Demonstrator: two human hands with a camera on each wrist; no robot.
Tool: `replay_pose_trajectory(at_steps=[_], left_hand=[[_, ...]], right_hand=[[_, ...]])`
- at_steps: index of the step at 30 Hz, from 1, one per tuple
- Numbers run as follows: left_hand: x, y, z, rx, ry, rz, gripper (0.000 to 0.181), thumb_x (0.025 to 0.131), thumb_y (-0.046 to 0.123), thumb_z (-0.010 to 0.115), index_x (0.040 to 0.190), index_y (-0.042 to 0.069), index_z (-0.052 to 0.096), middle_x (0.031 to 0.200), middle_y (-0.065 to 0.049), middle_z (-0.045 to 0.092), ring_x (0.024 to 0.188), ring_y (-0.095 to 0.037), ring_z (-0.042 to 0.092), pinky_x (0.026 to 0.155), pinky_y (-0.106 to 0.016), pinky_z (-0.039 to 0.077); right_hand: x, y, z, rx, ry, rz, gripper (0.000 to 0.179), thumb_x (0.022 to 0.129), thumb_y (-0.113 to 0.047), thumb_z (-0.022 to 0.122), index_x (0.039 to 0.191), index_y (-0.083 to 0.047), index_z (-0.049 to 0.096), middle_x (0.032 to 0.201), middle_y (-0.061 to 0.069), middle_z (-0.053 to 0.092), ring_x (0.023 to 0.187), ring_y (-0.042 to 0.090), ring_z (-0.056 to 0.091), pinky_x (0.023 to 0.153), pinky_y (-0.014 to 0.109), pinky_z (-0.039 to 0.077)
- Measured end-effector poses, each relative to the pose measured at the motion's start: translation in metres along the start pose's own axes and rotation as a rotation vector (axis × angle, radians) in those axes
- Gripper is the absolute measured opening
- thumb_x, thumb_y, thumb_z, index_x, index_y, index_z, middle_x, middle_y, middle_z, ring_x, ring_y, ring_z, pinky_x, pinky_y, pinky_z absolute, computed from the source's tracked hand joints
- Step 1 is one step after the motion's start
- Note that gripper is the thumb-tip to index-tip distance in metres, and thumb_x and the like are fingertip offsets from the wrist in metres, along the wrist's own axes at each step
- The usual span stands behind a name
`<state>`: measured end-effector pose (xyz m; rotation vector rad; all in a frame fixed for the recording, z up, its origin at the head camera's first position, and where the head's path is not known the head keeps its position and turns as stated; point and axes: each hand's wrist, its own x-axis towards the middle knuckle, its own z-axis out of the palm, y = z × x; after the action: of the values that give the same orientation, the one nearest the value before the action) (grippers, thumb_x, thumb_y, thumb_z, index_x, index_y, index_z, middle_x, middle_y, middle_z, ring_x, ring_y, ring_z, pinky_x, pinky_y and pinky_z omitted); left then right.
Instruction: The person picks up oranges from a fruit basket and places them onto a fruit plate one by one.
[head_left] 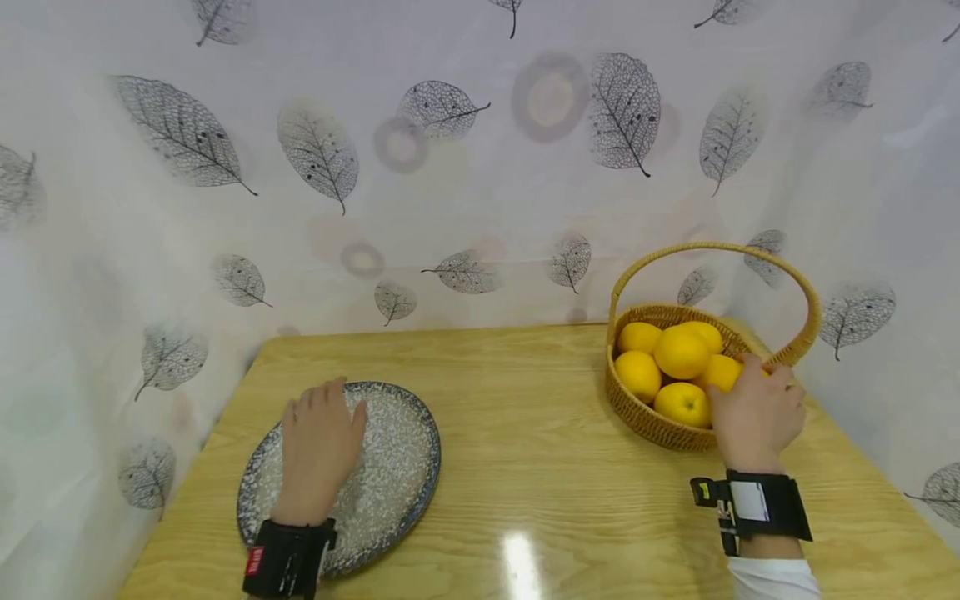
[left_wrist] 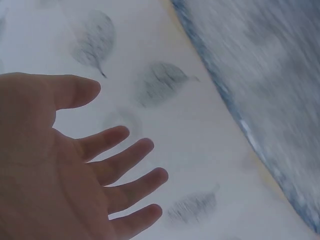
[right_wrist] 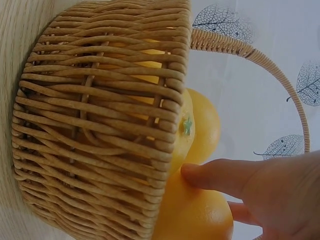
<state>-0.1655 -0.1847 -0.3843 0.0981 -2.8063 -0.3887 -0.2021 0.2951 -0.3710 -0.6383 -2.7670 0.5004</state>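
A wicker basket (head_left: 637, 414) with a tall arched handle holds several oranges (head_left: 682, 351). At its near right side, my right hand (head_left: 757, 417) reaches over the rim. Its thumb lies on one orange (right_wrist: 197, 212) in the right wrist view, with the fingers curled over the far side, partly hidden. Beside that fruit, another orange (right_wrist: 186, 125) shows a green stem end. My left hand (head_left: 318, 454) is over a speckled grey plate (head_left: 397, 467) with a dark rim. In the left wrist view its fingers are spread and the palm holds nothing.
Both plate and basket stand on a light wooden table (head_left: 517, 417), the plate at left and the basket at back right. A pale leaf-patterned cloth (head_left: 480, 208) hangs behind the table and along its sides.
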Motion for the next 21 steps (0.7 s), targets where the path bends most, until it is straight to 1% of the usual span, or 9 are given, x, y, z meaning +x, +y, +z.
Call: replay_pose_trajectory(at_steps=[4, 9, 10, 12, 14, 16, 17, 19, 21], left_hand=[[0.002, -0.045, -0.005, 0.016, -0.015, -0.022, 0.050, 0.099, 0.024, 0.048, 0.132, -0.014, 0.049, 0.124, -0.042, 0.056, 0.113, -0.056, 0.048, 0.100, -0.072, 0.031], [0.002, -0.088, -0.002, 0.014, -0.096, -0.039, 0.048, 0.098, 0.019, 0.047, 0.130, -0.017, 0.048, 0.119, -0.046, 0.055, 0.102, -0.060, 0.050, 0.086, -0.072, 0.040], [0.001, -0.094, -0.002, 0.028, -0.118, -0.058, 0.049, 0.098, 0.018, 0.046, 0.130, -0.019, 0.047, 0.120, -0.047, 0.053, 0.103, -0.061, 0.049, 0.084, -0.072, 0.041], [0.000, -0.105, -0.001, 0.070, -0.182, -0.101, 0.048, 0.098, 0.016, 0.046, 0.127, -0.022, 0.046, 0.118, -0.050, 0.051, 0.103, -0.064, 0.046, 0.082, -0.072, 0.042], [-0.001, -0.114, 0.000, 0.090, -0.289, -0.163, 0.049, 0.098, 0.017, 0.045, 0.125, -0.025, 0.044, 0.117, -0.051, 0.048, 0.102, -0.064, 0.045, 0.081, -0.071, 0.043], [0.000, -0.119, 0.001, 0.103, -0.390, -0.222, 0.049, 0.098, 0.017, 0.043, 0.123, -0.026, 0.043, 0.114, -0.050, 0.050, 0.100, -0.063, 0.047, 0.081, -0.070, 0.045], [0.000, -0.121, 0.001, 0.113, -0.424, -0.239, 0.047, 0.099, 0.015, 0.042, 0.121, -0.026, 0.043, 0.110, -0.049, 0.053, 0.096, -0.060, 0.051, 0.078, -0.068, 0.047], [0.001, -0.124, 0.000, 0.123, -0.477, -0.255, 0.043, 0.099, 0.011, 0.040, 0.120, -0.026, 0.044, 0.105, -0.045, 0.058, 0.089, -0.055, 0.058, 0.073, -0.065, 0.051], [0.002, -0.127, -0.001, 0.146, -0.493, -0.240, 0.039, 0.098, 0.005, 0.039, 0.119, -0.027, 0.044, 0.100, -0.042, 0.063, 0.082, -0.050, 0.062, 0.068, -0.063, 0.053]], right_hand=[[0.002, -0.001, 0.000, -0.003, -0.011, -0.002, 0.066, 0.092, -0.025, 0.059, 0.142, 0.010, 0.036, 0.136, 0.051, 0.028, 0.117, 0.066, 0.029, 0.093, 0.073, 0.032], [0.001, 0.001, 0.001, -0.017, -0.033, 0.014, 0.066, 0.093, -0.025, 0.058, 0.143, 0.010, 0.033, 0.139, 0.051, 0.025, 0.120, 0.066, 0.026, 0.096, 0.074, 0.029], [0.001, 0.001, 0.001, -0.015, -0.034, 0.012, 0.066, 0.093, -0.025, 0.058, 0.143, 0.010, 0.033, 0.139, 0.051, 0.024, 0.120, 0.066, 0.026, 0.096, 0.074, 0.029], [0.001, 0.001, 0.001, -0.016, -0.032, 0.008, 0.066, 0.093, -0.025, 0.058, 0.142, 0.011, 0.034, 0.138, 0.051, 0.025, 0.119, 0.066, 0.027, 0.095, 0.073, 0.030], [0.000, 0.002, 0.001, -0.020, -0.028, 0.005, 0.065, 0.093, -0.025, 0.058, 0.141, 0.012, 0.034, 0.136, 0.051, 0.026, 0.117, 0.066, 0.028, 0.094, 0.073, 0.031], [0.000, 0.003, 0.000, -0.022, -0.022, 0.003, 0.065, 0.093, -0.024, 0.058, 0.140, 0.013, 0.035, 0.134, 0.052, 0.027, 0.116, 0.067, 0.028, 0.093, 0.073, 0.031], [0.000, 0.003, -0.001, -0.023, -0.019, 0.001, 0.065, 0.093, -0.024, 0.058, 0.140, 0.013, 0.035, 0.133, 0.052, 0.028, 0.116, 0.067, 0.028, 0.093, 0.073, 0.031], [0.000, 0.004, -0.001, -0.019, -0.010, -0.002, 0.064, 0.092, -0.023, 0.058, 0.139, 0.014, 0.036, 0.133, 0.052, 0.028, 0.115, 0.067, 0.029, 0.092, 0.074, 0.031], [0.000, 0.003, -0.001, -0.014, -0.009, -0.003, 0.064, 0.092, -0.023, 0.058, 0.139, 0.014, 0.036, 0.134, 0.052, 0.028, 0.116, 0.067, 0.029, 0.093, 0.074, 0.031]])
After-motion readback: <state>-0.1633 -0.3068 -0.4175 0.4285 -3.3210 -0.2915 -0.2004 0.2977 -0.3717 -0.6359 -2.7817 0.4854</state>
